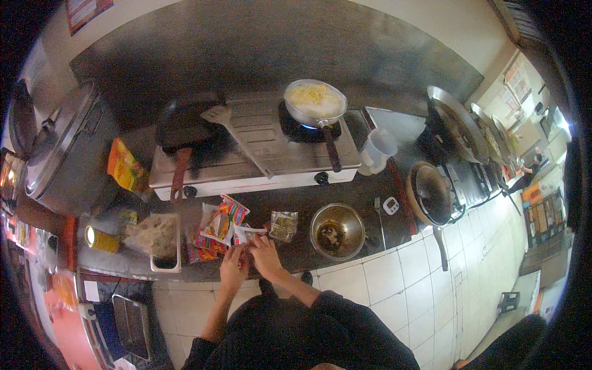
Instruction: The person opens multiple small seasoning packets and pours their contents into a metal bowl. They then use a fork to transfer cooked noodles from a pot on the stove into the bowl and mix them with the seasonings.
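My left hand (236,263) and my right hand (264,256) meet at the counter's front edge, both gripping a small white and red packet (247,232). Beside them lie several colourful plastic packets (222,226) in a loose pile. A clear sachet (283,225) with greenish contents lies to the right of the hands. Farther right stands a steel mixing bowl (337,231) with dark sauce and bits in its bottom. On the lit right burner of the gas stove (259,175) sits a saucepan (315,102) with noodles in foamy liquid.
A frying pan (185,122) rests on the left burner, and a slotted turner (240,138) lies across the stove. A plastic measuring jug (378,148), a fork (379,219) and a timer (391,206) are at the right. A metal container (166,264), a yellow can (101,239) and a large pot (69,171) stand left.
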Motion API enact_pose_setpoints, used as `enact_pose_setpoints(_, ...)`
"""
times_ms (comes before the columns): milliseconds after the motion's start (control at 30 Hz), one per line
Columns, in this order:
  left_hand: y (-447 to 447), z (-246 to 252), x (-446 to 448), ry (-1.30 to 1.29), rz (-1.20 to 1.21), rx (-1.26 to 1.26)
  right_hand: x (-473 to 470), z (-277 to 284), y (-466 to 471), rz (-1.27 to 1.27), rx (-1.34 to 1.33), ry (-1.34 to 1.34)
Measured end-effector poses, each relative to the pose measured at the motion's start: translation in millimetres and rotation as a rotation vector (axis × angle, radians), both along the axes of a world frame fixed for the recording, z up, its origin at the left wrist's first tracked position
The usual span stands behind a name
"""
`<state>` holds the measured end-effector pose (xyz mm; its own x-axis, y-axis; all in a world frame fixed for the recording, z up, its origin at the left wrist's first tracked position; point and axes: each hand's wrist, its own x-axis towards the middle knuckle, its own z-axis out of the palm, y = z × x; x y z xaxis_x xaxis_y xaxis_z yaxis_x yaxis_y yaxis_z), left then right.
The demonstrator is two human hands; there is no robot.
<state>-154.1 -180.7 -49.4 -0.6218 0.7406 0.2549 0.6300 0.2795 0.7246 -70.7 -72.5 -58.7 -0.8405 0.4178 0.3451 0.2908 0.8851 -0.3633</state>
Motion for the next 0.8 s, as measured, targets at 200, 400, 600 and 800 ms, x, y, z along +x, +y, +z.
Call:
enact_pose_setpoints(200, -3.1, -2.9, 3.0, 0.318, -0.067, -0.314, 29.8, 4.8, 48.3, -0.035, -0.273, -0.089)
enact_pose_setpoints(400, 11.5, 10.5, 16.9, 0.412, 0.072, -0.384, 16.8, 6.1, 69.4, -0.148, 0.114, -0.338)
enact_pose_setpoints(600, 29.1, 31.8, 36.6, 0.379, 0.200, -0.231, 40.4, 44.8, 75.6, -0.076, -0.160, -0.216)
enact_pose_setpoints(800, 69.6, 40.1, 73.2, -0.437, -0.082, 0.238, 107.1, 96.6, 74.4, 0.147, 0.008, 0.002)
